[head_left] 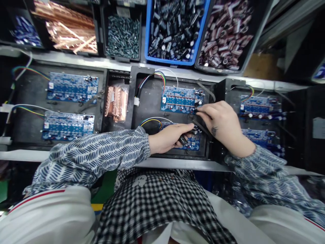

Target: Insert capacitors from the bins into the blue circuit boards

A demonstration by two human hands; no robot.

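Note:
My left hand (169,137) is closed around several black cylindrical capacitors (183,140), their ends showing below the fingers. It hovers over the lower blue circuit board (195,145) of the middle tray, covering much of it. My right hand (220,123) pinches a small dark part at the lower right corner of the upper blue circuit board (181,98). That part looks like a black capacitor, mostly hidden by the fingertips. Coloured wires (162,75) run from the upper board's left end to a white connector (136,101).
Behind the trays stand a blue bin (146,40) of black capacitors, a bin of brownish capacitors (225,37), small dark green parts (123,37) and copper strips (73,30). More boards lie in the left tray (27,91) and at right (261,106). Bagged copper pieces (116,103) sit between trays.

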